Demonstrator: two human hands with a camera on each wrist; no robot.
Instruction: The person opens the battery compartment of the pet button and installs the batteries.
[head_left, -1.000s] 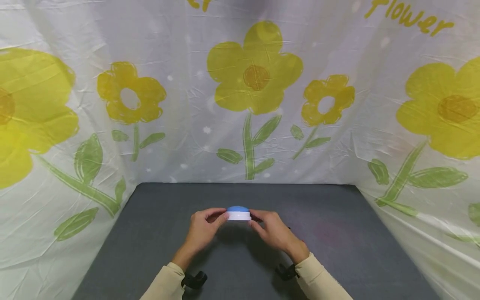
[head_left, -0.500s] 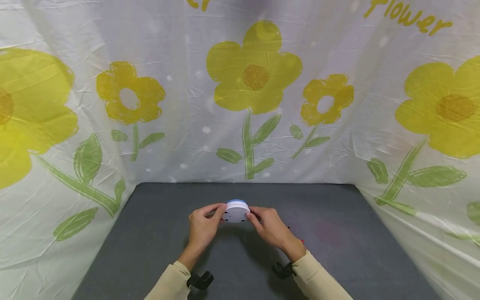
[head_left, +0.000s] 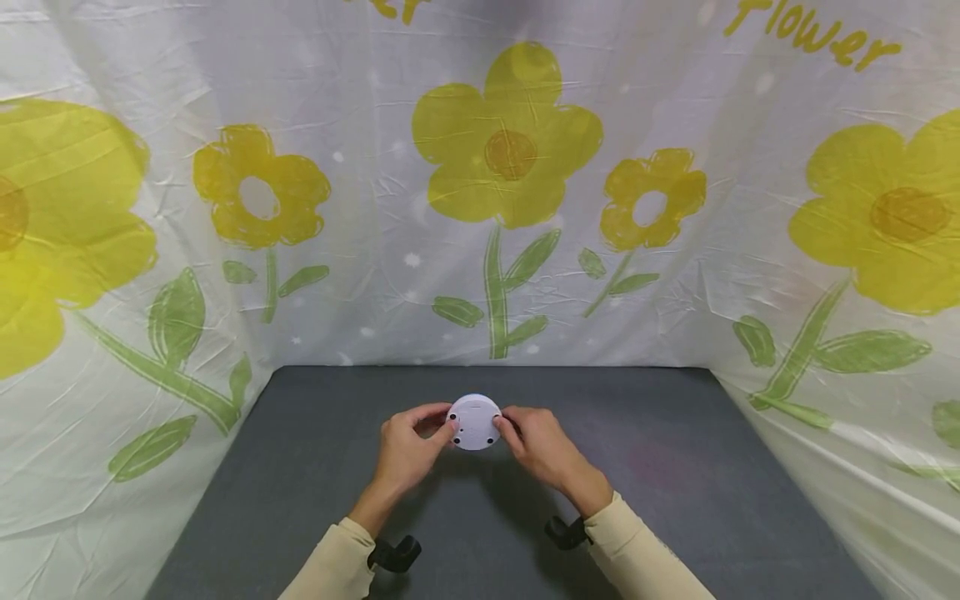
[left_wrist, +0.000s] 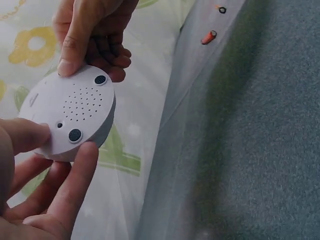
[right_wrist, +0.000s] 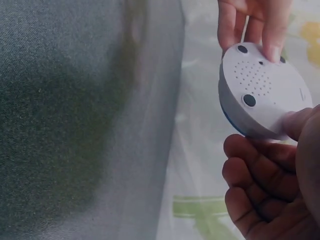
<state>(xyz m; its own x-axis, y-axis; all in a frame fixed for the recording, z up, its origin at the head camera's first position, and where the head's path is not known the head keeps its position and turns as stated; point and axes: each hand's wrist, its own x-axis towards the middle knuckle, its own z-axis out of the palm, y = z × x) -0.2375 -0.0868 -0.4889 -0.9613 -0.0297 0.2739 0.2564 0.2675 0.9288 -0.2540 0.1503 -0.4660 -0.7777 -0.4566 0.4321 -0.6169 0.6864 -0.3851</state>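
A round white push button with a blue top is held up over the dark table between both hands. Its underside (head_left: 474,423) faces me in the head view, with small dark feet near the rim. My left hand (head_left: 405,446) pinches its left edge, thumb on the underside. The right hand (head_left: 546,446) grips the opposite edge the same way. Speaker holes on the white base (left_wrist: 82,102) show in the left wrist view. The right wrist view shows a thin blue strip under the button's rim (right_wrist: 230,107); the rest of the blue top is hidden.
The dark grey table (head_left: 337,400) is bordered by a white curtain (head_left: 360,250) printed with yellow flowers. In the left wrist view, a small orange-red cylinder (left_wrist: 208,37) and a small dark ring (left_wrist: 222,9) lie on the table.
Both hands have tilted the button so its underside turned toward the head camera. Its blue top, visible earlier, is out of the head view now. Both hands have kept their grip.
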